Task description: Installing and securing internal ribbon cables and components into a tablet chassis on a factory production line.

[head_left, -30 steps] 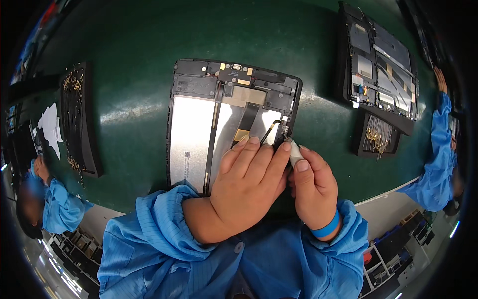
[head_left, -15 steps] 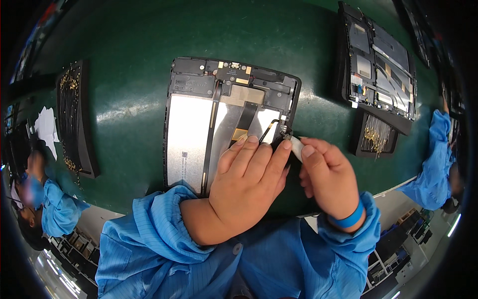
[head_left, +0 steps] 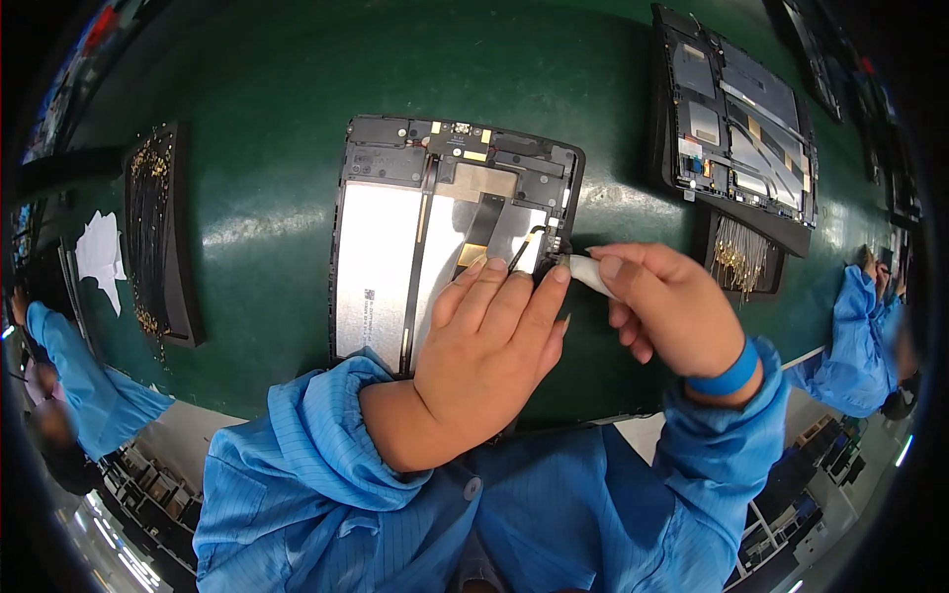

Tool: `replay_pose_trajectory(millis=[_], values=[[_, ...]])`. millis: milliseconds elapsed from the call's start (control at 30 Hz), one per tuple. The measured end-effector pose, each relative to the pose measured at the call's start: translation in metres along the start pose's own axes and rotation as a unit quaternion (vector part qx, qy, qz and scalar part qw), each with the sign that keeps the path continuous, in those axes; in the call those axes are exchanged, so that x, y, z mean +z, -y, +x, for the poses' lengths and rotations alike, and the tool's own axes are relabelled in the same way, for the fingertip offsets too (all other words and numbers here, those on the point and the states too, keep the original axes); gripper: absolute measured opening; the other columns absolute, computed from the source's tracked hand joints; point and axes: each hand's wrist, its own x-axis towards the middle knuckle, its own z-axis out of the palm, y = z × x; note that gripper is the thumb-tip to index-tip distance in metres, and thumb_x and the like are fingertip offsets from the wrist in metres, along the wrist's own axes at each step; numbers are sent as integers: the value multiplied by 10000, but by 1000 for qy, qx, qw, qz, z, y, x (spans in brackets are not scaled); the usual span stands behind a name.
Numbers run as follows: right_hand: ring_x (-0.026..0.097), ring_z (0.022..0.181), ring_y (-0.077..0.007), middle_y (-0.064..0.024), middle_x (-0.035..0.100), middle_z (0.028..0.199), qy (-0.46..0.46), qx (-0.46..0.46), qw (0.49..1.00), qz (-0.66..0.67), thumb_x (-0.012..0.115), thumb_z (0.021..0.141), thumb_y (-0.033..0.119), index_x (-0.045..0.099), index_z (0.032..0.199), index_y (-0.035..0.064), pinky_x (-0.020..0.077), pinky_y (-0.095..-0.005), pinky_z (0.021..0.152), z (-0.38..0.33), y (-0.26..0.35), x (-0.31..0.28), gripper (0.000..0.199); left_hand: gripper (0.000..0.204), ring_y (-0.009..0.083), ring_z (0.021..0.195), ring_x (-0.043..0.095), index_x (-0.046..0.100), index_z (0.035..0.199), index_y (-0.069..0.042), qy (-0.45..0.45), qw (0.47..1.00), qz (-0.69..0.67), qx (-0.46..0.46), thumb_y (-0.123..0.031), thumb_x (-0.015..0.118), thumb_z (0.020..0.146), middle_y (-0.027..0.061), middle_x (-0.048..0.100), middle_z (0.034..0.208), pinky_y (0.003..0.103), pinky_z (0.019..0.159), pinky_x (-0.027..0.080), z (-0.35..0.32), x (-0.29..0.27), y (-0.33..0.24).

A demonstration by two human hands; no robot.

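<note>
An opened tablet (head_left: 376, 247), with silver battery plates, black ribbon cables and black frame, lies in front of me. My left hand (head_left: 494, 336) rests palm down across its lower right part with the fingers stretched out, covering that corner. Its index fingertip touches the right edge near a small dark part (head_left: 554, 259). Between thumb and fingers, my right hand (head_left: 672, 306) pinches a white tapered piece (head_left: 591, 275). The tip of this piece meets the tablet's edge beside my left index finger. I cannot make out exactly what kind of thing it is.
At the far right, opened tablets (head_left: 746, 128) are stacked above a dark tray of thin cables (head_left: 741, 252). Another dark tray (head_left: 183, 247) with black cables stands at the left, beside crumpled white paper (head_left: 100, 257). Blue-sleeved people (head_left: 850, 346) sit on both sides of the green table (head_left: 287, 89).
My right hand has moved a little to the right and up, and the white piece now lies flatter. My left hand stays on the tablet.
</note>
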Motion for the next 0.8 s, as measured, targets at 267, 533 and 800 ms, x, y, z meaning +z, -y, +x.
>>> replay_pose_trajectory(millis=[267, 533, 800], values=[[442, 568, -46, -11, 510, 690, -109, -143, 957, 227, 448, 837, 221, 471, 1057, 28, 381, -166, 486, -19, -56, 57, 294, 313, 245, 887, 482, 530, 956, -37, -14, 1000, 9, 21, -182, 566, 681, 99, 523, 873, 355, 833, 340, -1, 0, 0], [420, 491, -62, -19, 485, 630, -173, -208, 939, 214, 394, 858, 241, 415, 1108, 19, 357, -177, 419, -9, -56, 71, 335, 361, 267, 917, 461, 498, 1013, -25, 7, 1000, -3, 18, -166, 552, 685, 112, 512, 876, 372, 835, 340, -1, -4, 1], [415, 525, -51, -11, 479, 639, -203, -210, 936, 196, 385, 863, 229, 414, 1109, 13, 360, -173, 471, -5, -56, 78, 329, 390, 275, 947, 447, 483, 1046, -13, 19, 999, -1, 40, -143, 539, 683, 120, 504, 922, 382, 845, 335, -5, -4, 3]])
